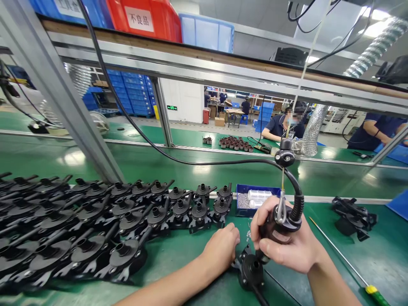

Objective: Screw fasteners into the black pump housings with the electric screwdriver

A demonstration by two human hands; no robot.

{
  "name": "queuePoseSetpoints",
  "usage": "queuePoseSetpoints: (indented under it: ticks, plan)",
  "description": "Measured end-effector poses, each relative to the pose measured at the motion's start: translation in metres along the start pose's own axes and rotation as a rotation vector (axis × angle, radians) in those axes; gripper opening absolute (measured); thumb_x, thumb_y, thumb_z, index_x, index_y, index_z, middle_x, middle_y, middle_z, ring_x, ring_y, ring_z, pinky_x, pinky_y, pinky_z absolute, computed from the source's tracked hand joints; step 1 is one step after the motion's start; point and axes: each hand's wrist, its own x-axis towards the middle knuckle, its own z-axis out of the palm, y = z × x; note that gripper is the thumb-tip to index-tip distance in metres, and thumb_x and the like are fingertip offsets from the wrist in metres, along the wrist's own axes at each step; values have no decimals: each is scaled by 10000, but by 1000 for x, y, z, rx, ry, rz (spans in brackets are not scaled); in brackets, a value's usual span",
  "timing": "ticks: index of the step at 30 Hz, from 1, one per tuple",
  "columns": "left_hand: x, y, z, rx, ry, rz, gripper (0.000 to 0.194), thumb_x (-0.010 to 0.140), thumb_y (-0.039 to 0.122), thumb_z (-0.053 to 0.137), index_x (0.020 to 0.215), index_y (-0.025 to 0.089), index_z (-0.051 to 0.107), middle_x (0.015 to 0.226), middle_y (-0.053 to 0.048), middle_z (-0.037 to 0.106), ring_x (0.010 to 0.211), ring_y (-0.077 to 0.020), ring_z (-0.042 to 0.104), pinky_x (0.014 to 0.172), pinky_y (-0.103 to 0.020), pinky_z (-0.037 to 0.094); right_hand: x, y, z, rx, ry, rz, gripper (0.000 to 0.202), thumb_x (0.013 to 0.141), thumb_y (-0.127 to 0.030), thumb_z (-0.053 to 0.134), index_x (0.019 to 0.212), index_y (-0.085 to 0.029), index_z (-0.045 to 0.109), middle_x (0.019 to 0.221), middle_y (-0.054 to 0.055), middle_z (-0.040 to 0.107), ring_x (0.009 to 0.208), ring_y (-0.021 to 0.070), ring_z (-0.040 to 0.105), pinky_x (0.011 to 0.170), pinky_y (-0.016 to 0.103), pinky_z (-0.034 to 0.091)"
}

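Note:
My right hand (288, 244) grips a black electric screwdriver (280, 225) that hangs from a cord and a black cable, held upright over a black pump housing (251, 272) on the green bench. My left hand (223, 248) rests with curled fingers on the left edge of that housing, steadying it. A few small screws (247, 233) lie loose on the mat between my hands. Just behind them stands a blue tray (255, 199) with screws and white tubes.
Many black pump housings (95, 221) crowd the bench on the left. A black part (352, 216) lies at the right, with a long screwdriver with a yellow-green handle (376, 293) in front. Co-workers sit across the conveyor (283, 125). Aluminium frame posts (63, 97) rise on the left.

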Motion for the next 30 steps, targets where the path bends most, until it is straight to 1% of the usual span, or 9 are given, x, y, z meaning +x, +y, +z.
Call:
queuePoseSetpoints:
  ticks: [3,7,9,12,18,22,25,27,30]
  plan:
    - [-5,2,-9,-208,-68,-102,146,968,196,549,832,197,603,825,-16,617,787,-182,573,730,-291,420,-3,2,-2,-25,-2,4,262,760,-87,701,966,-248,676,841,26,733,630,196,694,546,300,574]
    - [-8,7,-18,-488,-295,-306,187,877,295,626,721,225,551,546,92,386,450,-101,282,466,-259,230,-3,3,0,-26,-13,13,264,761,-90,704,966,-252,663,847,24,740,637,195,695,543,291,559]
    - [-8,10,-21,-585,-369,-393,190,816,320,663,691,233,550,496,106,363,393,-85,207,414,-256,158,-2,3,2,-3,-9,21,285,762,-80,700,982,-255,648,850,21,741,642,194,697,549,289,556]
    - [-6,11,-24,-671,-413,-459,222,748,331,717,642,233,547,456,104,380,354,-70,198,376,-243,128,-2,3,4,2,-7,11,281,764,-70,695,972,-251,638,858,22,740,643,192,702,553,289,556]
    - [-5,4,-36,-776,-484,-459,188,646,359,781,676,195,693,413,103,348,364,-63,183,350,-215,114,-3,4,3,-6,-9,-7,279,772,-69,690,969,-256,626,861,9,736,656,182,696,565,284,557]
    - [-4,2,-49,-862,-562,-449,313,561,403,852,739,171,740,415,131,284,404,-49,134,364,-201,107,-2,5,2,-22,-11,2,268,763,-73,691,951,-252,627,855,11,732,638,184,696,553,289,560]
    - [-7,5,-53,-889,-617,-457,443,478,465,960,706,193,695,421,136,291,412,-42,141,377,-203,88,-1,4,4,-6,5,21,306,741,-59,693,969,-252,625,855,11,740,646,186,702,561,290,566]
    - [-12,11,-50,-815,-604,-448,534,448,541,1013,683,217,660,413,123,334,388,-52,181,380,-223,61,-1,3,5,9,12,19,324,732,-58,696,981,-253,621,834,5,745,633,179,692,557,287,566]
    - [-18,21,-40,-658,-513,-416,586,416,601,1035,695,232,675,411,108,413,346,-74,231,374,-270,35,1,-1,7,-11,24,-16,284,736,-75,700,945,-249,617,777,2,739,585,177,675,515,281,551]
